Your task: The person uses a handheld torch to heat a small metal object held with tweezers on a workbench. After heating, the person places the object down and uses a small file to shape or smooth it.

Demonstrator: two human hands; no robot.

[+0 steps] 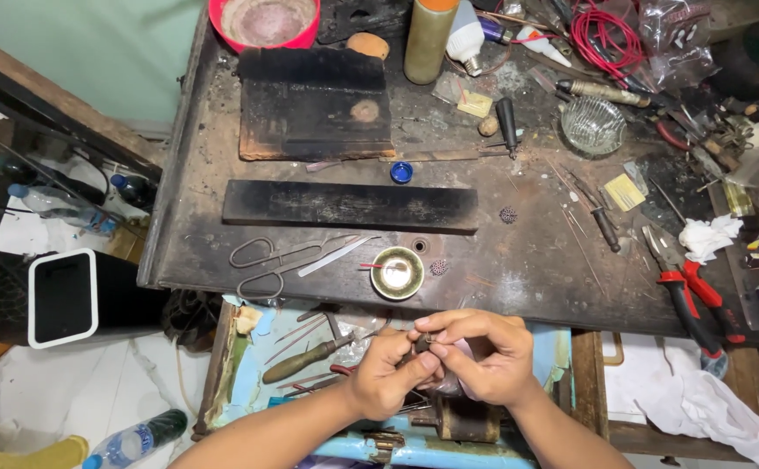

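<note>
Both hands met over an open drawer (pixel 240 382): left hand (pixel 388 373) and right hand (pixel 483 356) pinched a tiny dark piece (pixel 423 344) between fingertips, just below the workbench (pixel 518 260) and a small round dish (pixel 397 273); steady, close grip suited such fine work

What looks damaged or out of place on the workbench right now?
The dark board at the back is charred, with a pale scorched spot. White crumpled cloth hangs off the right ledge. Both hands pinch a small piece, too small to identify.
</note>
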